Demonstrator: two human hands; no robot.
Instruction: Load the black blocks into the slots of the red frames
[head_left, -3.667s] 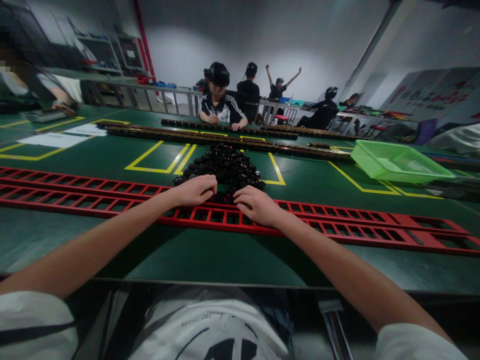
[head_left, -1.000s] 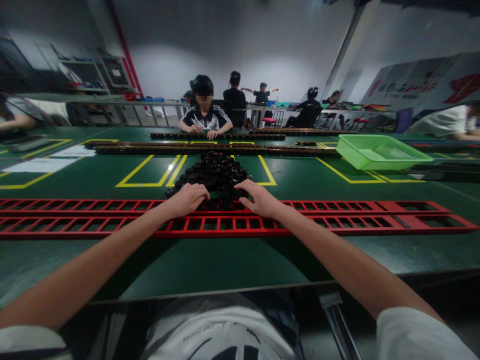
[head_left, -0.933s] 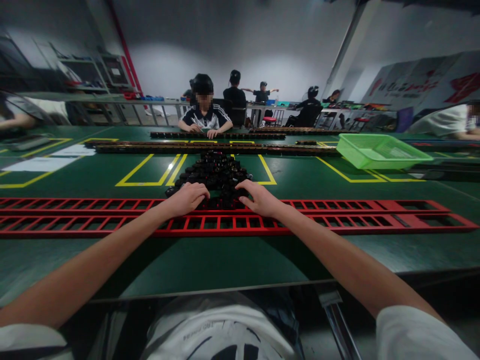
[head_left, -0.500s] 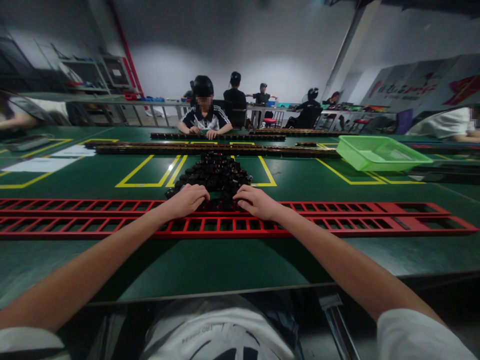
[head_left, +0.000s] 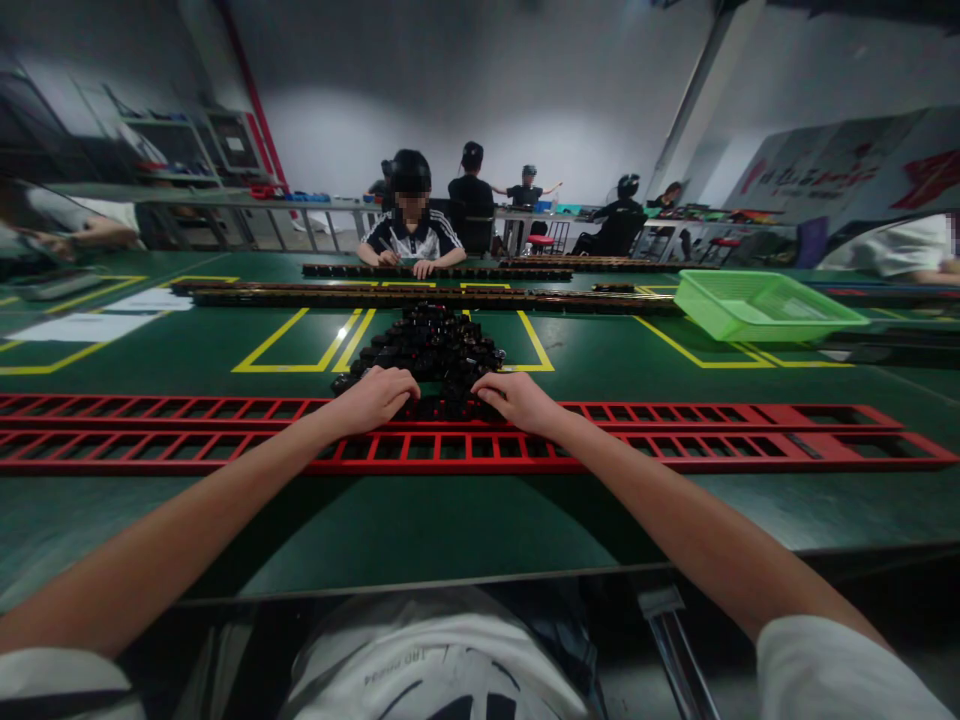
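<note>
A heap of small black parts (head_left: 427,340) lies on the green table, its near side reaching the upper of two red slotted frames (head_left: 600,450). My left hand (head_left: 381,394) is at the heap's near left edge, palm down, with the fingers curled together. Opposite it, my right hand (head_left: 514,396) bends its fingers and thumb inward at the near right edge. Both hands are above the upper red frame. Whatever the fingertips hold is hidden or too small and dark to name.
A green plastic basket (head_left: 765,310) stands at the right. Long dark strips (head_left: 420,297) lie across the table behind the heap. White paper sheets (head_left: 90,327) are at the left. A co-worker (head_left: 411,225) sits opposite; other people are farther back and at both sides.
The fingers of my right hand have drawn in slightly and curled more. My left hand has hardly moved. A co-worker at the far left has shifted their arms.
</note>
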